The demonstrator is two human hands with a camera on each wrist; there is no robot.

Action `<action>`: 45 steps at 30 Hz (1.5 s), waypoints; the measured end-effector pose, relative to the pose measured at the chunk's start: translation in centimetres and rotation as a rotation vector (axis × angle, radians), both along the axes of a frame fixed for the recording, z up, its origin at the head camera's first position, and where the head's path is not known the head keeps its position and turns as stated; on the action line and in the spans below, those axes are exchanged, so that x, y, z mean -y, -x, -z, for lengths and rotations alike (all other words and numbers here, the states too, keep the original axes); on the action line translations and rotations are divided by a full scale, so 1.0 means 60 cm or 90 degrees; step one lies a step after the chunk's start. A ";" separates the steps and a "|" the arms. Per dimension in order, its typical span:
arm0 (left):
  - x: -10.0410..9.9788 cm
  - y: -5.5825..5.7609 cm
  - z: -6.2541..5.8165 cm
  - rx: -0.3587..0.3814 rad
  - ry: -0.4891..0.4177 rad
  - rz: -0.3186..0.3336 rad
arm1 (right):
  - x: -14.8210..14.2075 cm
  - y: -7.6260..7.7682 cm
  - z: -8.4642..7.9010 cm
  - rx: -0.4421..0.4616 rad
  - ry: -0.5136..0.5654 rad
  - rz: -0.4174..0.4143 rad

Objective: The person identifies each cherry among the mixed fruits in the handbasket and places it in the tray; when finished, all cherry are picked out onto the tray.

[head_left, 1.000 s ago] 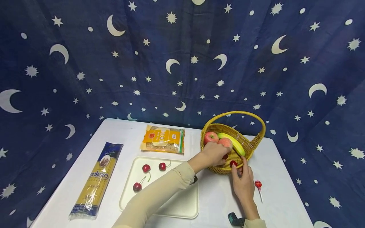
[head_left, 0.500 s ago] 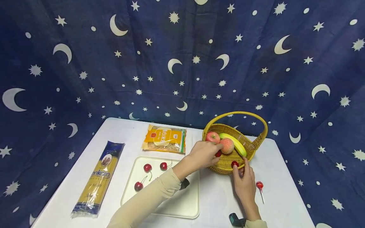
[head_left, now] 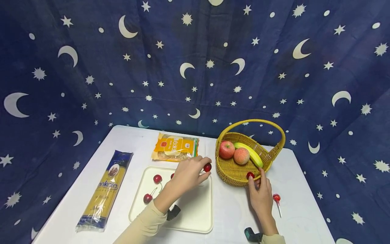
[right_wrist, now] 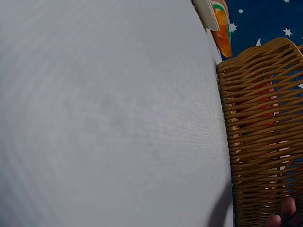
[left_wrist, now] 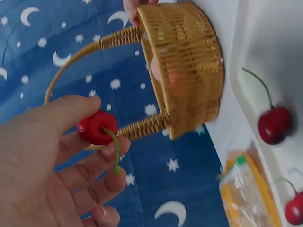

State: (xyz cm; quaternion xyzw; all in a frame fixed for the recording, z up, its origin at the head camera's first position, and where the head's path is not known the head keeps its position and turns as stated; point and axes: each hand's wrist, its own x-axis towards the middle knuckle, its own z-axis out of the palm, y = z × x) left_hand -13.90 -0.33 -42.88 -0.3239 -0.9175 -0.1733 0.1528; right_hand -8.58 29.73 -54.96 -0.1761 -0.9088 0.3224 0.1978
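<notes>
Thumb and fingertips of my left hand (head_left: 186, 173) pinch a dark red cherry (head_left: 207, 167) over the cream tray (head_left: 195, 227). In the left wrist view, the green stem of this held cherry (left_wrist: 102, 128) hangs down. Against the near rim of the wicker basket (head_left: 226, 177), my right hand (head_left: 261, 199) grips the edge; some of its fingers are hidden. Inside the basket are an apple (head_left: 226, 149), a peach (head_left: 241, 156), a banana (head_left: 255, 156) and another cherry (head_left: 250, 175) near the right thumb. On the tray lie stemmed cherries (head_left: 157, 179), one partly behind the left hand.
A long pasta packet (head_left: 105, 191) lies at the left of the white table (head_left: 231, 213). Behind the tray is an orange grain packet (head_left: 175, 147). A red lollipop (head_left: 277, 200) lies right of the right hand. The basket's tall handle (head_left: 253, 121) arches above it. A patterned curtain hangs behind.
From inside the basket, my left hand has drawn back leftward to above the tray, with the cherry in its fingers. The right hand stays at the basket's rim.
</notes>
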 end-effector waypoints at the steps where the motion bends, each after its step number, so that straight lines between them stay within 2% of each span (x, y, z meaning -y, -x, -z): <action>1: 0.010 -0.004 0.002 0.002 -0.013 -0.010 | 0.000 0.000 0.001 0.000 0.001 0.001; 8: 0.081 -0.042 0.003 0.009 -0.082 -0.093 | 0.001 -0.001 0.002 0.001 -0.001 0.003; 13: 0.123 -0.062 0.006 0.015 -0.073 -0.164 | -0.004 0.001 0.000 -0.012 0.000 0.005; 17: 0.141 -0.074 0.014 0.024 -0.066 -0.181 | -0.007 0.000 -0.001 -0.016 -0.002 0.008; 21: 0.145 -0.082 0.026 0.028 -0.069 -0.187 | -0.009 -0.001 -0.001 -0.021 -0.001 0.007; 24: 0.141 -0.085 0.042 0.033 -0.056 -0.192 | -0.008 -0.001 -0.001 -0.018 0.001 0.008; 29: 0.135 -0.090 0.087 0.065 -0.004 -0.200 | -0.005 -0.002 0.001 -0.005 0.003 0.007; 34: 0.131 -0.092 0.128 0.077 0.059 -0.194 | -0.004 -0.001 0.002 -0.004 0.004 0.005; 38: 0.130 -0.094 0.144 0.075 0.089 -0.194 | 0.000 -0.001 0.001 -0.003 0.006 0.001; 45: 0.131 -0.092 0.160 0.099 0.090 -0.200 | 0.001 0.000 0.002 -0.009 0.004 0.001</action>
